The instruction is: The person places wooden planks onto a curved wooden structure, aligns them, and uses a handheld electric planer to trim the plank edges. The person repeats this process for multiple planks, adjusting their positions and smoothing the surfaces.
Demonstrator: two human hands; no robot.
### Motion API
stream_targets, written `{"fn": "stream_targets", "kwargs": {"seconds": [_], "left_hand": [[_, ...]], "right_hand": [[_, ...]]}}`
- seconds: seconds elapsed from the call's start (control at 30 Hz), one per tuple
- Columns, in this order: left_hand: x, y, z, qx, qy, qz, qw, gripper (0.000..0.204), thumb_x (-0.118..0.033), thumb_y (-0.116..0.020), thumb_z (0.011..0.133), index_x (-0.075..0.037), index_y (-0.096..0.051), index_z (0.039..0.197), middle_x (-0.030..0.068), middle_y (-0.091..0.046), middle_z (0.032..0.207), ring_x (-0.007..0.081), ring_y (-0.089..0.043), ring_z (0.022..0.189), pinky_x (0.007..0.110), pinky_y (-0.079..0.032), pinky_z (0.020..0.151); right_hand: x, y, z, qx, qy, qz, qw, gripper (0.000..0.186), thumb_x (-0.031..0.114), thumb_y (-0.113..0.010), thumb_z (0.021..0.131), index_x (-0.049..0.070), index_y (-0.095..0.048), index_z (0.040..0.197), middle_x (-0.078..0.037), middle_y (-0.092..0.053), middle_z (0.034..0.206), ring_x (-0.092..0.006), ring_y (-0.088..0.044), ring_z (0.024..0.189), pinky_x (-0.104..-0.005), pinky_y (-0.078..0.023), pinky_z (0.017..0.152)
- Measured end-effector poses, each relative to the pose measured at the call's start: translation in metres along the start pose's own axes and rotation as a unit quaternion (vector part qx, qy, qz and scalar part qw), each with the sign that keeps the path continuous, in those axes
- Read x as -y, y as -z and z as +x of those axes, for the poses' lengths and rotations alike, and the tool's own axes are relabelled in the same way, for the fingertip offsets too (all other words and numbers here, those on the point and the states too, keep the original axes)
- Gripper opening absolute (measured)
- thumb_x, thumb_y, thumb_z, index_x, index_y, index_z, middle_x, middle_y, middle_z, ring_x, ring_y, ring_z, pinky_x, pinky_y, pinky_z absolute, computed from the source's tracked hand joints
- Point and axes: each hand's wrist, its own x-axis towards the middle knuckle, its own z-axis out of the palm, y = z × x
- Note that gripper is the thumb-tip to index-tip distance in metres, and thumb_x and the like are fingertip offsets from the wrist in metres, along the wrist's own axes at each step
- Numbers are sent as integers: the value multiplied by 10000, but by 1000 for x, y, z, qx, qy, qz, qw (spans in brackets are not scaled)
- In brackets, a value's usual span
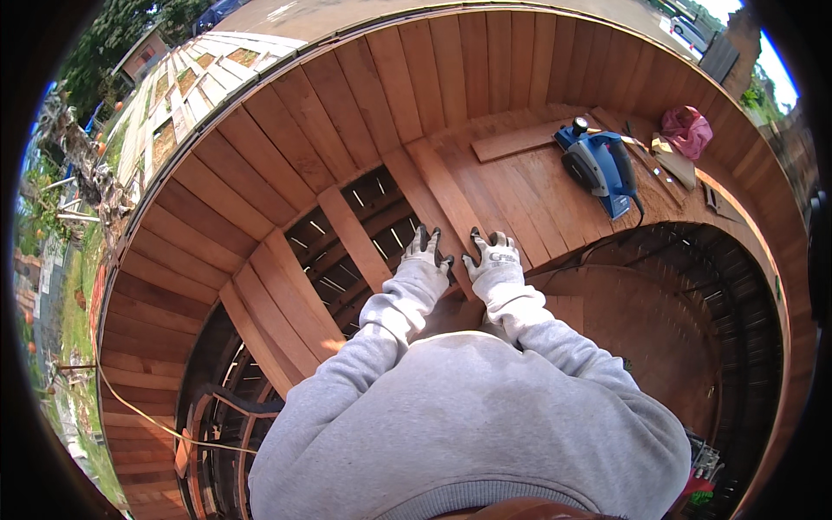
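Observation:
Both my hands wear grey-and-black work gloves. My left hand [426, 251] and my right hand [492, 253] rest side by side, fingers spread, on the near end of a reddish wooden plank [442, 186]. This plank lies on a curved wooden deck, next to a gap that shows a dark metal frame [364, 234] underneath. My grey sleeves and sweatshirt fill the lower middle of the view.
A blue electric planer [602, 166] sits on the laid boards to the right with its black cord trailing. A loose board [520, 139], a pink cloth [687, 130] and small tools lie beyond. A tall curved plank wall [260, 147] rings the deck. An orange cable [147, 416] runs at lower left.

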Motion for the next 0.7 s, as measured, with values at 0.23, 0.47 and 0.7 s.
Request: {"fn": "stream_targets", "kwargs": {"seconds": [0.23,0.47,0.7], "left_hand": [[22,-35,11,-114,-36,-115,986,640,-310,-668,929,-112,-418,1484,230,-370,1531,424,-407,1384,440,-363,1155],[17,-12,52,76,226,-179,955,469,-428,-598,981,-74,-613,1288,182,-655,1268,326,-604,1204,372,-483,990],[25,-16,43,36,202,-177,963,462,-396,-621,970,-38,-632,1262,177,-679,1235,332,-624,1178,376,-492,983]], "right_hand": [[2,-3,-1,-13,15,-27,999,512,391,-577,961,162,-535,1418,-166,-463,1393,-343,-446,1293,-452,-380,1081],[2,0,-3,-15,20,-44,999,525,374,-564,967,165,-504,1444,-166,-453,1409,-340,-439,1298,-460,-375,1081],[-6,-12,-3,-65,46,-30,996,490,347,-608,941,172,-566,1396,-161,-473,1446,-363,-447,1297,-465,-376,1082]]}}
